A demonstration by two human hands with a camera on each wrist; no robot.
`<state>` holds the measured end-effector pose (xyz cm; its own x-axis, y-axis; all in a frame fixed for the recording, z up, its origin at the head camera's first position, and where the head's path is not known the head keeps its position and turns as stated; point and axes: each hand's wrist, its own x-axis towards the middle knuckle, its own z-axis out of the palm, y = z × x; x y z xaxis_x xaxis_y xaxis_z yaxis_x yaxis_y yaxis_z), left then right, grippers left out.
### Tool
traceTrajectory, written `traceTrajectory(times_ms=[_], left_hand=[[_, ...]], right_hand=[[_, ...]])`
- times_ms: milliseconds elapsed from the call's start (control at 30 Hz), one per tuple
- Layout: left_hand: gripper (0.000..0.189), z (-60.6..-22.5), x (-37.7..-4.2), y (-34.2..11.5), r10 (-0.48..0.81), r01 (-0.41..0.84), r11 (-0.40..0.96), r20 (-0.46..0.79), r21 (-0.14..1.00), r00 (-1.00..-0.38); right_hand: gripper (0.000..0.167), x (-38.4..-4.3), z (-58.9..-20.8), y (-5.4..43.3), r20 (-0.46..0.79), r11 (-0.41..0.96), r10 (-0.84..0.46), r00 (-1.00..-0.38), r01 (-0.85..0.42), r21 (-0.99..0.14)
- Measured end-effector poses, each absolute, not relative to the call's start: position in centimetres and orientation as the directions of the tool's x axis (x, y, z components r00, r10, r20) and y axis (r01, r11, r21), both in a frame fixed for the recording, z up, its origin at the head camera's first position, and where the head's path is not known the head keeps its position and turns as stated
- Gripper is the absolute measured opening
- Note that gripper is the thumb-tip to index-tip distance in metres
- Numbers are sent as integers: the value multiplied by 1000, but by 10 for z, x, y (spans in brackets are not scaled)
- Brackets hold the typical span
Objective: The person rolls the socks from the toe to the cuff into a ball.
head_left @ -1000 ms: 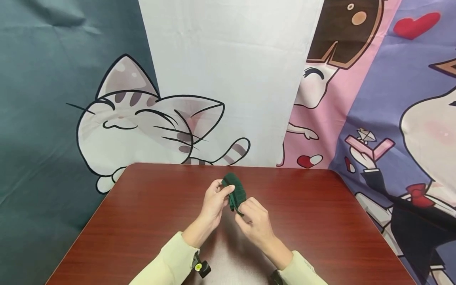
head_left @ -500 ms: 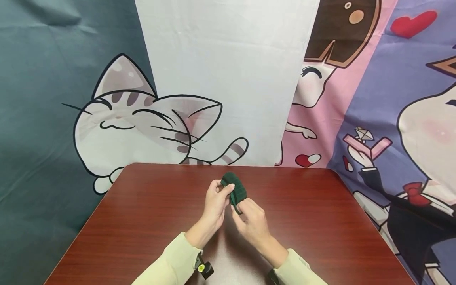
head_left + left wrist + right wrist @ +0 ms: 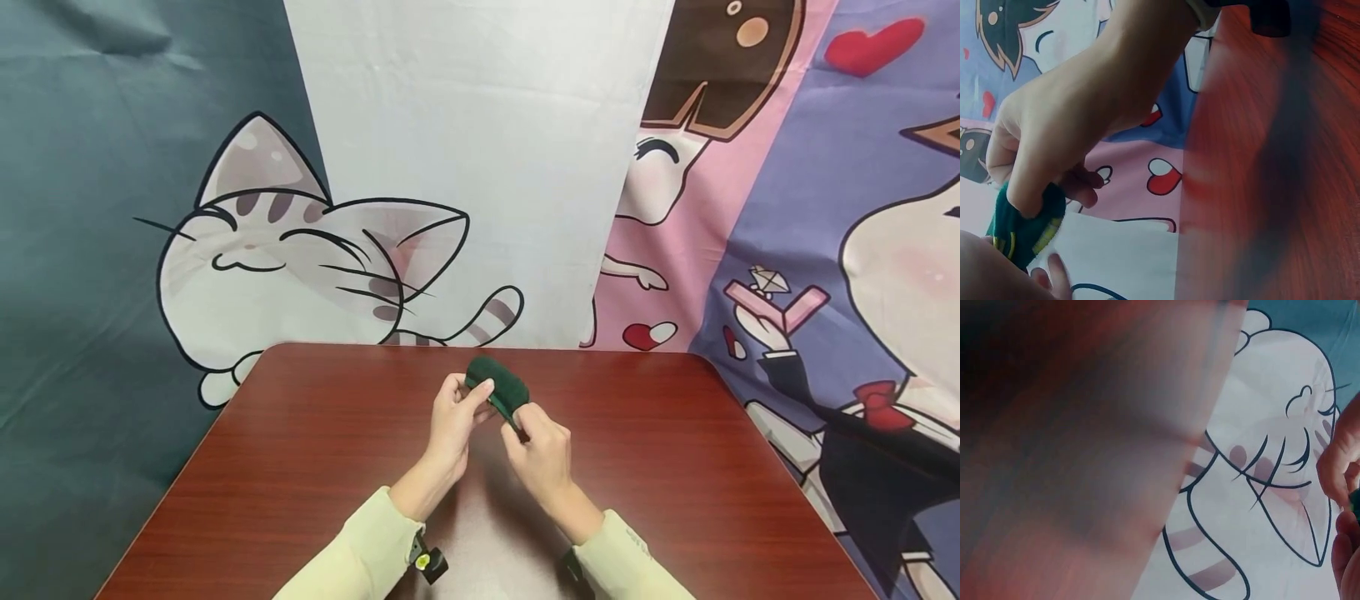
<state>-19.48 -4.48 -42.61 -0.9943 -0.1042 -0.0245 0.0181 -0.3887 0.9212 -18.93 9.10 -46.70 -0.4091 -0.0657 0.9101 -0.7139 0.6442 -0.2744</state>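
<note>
Above the table, both hands hold a dark green, fuzzy, ribbed piece of fabric, which looks folded or rolled. My left hand pinches its upper left end, thumb on the near side. At the lower right end, the curled fingers of my right hand grip it. In the left wrist view, yellow marks show on the green fabric beneath the left thumb. Only a sliver of the fabric appears at the right edge of the right wrist view. Its far side is hidden.
A reddish-brown wooden table lies below the hands. Behind it hangs a backdrop printed with a cartoon cat and figures. A small black wrist camera is strapped at the left cuff.
My right hand has moved slightly right and up with its end of the fabric, so the piece now lies more slantwise and looks smoother. The left hand keeps its hold.
</note>
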Motion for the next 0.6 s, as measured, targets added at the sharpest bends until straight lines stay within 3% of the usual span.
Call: traceTrajectory(times_ms=[400, 600], left_hand=[[29, -435, -197, -40, -106, -20, -434, -72, 901, -992], [26, -436, -200, -42, -131, 4, -427, -58, 904, -990]], right_hand=[[27, -191, -472, 88, 895, 675, -99, -435, -690, -260], [22, -188, -473, 85, 917, 629, -167, -362, -755, -183]])
